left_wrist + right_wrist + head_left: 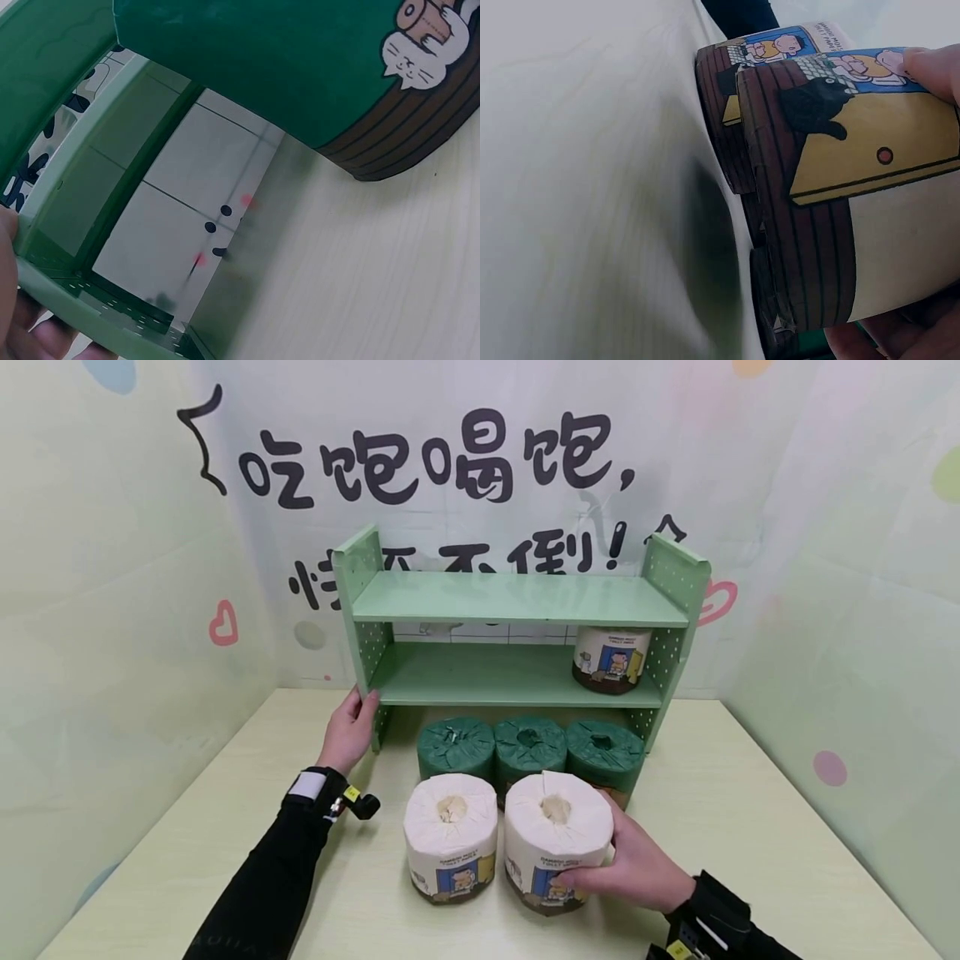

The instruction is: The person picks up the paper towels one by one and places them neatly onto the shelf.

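Observation:
At the lower left side of a light green shelf rack [517,597], my left hand [349,727] grips the side panel; in the left wrist view its fingers [52,337] show behind that panel. My right hand [645,864] holds a white-topped, paper-wrapped toilet roll [536,839] from its right side, thumb across the printed front. In the right wrist view the held roll [900,240] is upright in the hand, its base close over the table. A matching toilet roll [442,839] stands just left of it.
Three green-topped toilet rolls [456,747] stand in a row behind the white ones, in front of and partly under the rack's lower board. One white roll [603,664] sits at the right end of the middle board [480,675]. A printed backdrop [465,393] surrounds the table [360,902].

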Available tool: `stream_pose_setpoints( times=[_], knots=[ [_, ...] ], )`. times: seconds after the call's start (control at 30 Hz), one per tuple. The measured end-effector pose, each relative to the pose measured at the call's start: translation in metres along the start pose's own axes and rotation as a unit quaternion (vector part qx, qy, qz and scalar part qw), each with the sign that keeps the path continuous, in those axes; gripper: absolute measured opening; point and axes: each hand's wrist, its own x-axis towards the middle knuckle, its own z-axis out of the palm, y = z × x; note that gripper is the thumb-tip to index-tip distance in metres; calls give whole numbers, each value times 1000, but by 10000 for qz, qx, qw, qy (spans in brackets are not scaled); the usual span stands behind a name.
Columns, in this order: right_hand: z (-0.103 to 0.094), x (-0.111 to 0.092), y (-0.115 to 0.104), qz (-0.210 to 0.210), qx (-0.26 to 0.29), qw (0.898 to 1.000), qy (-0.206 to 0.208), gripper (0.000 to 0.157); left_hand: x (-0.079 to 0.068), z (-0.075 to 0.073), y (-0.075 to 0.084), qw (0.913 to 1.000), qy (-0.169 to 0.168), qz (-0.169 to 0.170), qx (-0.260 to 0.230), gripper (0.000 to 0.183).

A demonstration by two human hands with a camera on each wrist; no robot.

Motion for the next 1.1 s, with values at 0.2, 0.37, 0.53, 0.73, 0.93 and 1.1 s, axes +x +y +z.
stream_pose_setpoints(
  times=[0.2,0.37,0.53,0.73,0.93,1.1],
  knots=[
    [1,0,-1,43,-7,10000,4,95,-2,-2,1,10000,-7,-60,12,51],
    [2,0,-4,27,-20,10000,-20,95,-2,-3,1,9999,22,-109,6,51],
    [0,0,-11,8,-48,10000,-40,93,-2,-3,2,9999,-13,-102,-9,50],
    [-5,2,-20,-152,-114,9998,-40,93,-3,-3,3,9999,13,-133,-53,50],
    [-10,3,-29,-301,-110,9995,-37,91,-4,-3,5,9998,5,-159,-85,51],
    [-12,5,-35,-378,-145,9992,-2,88,-4,-3,6,9997,-36,-189,-132,53]
  ],
)
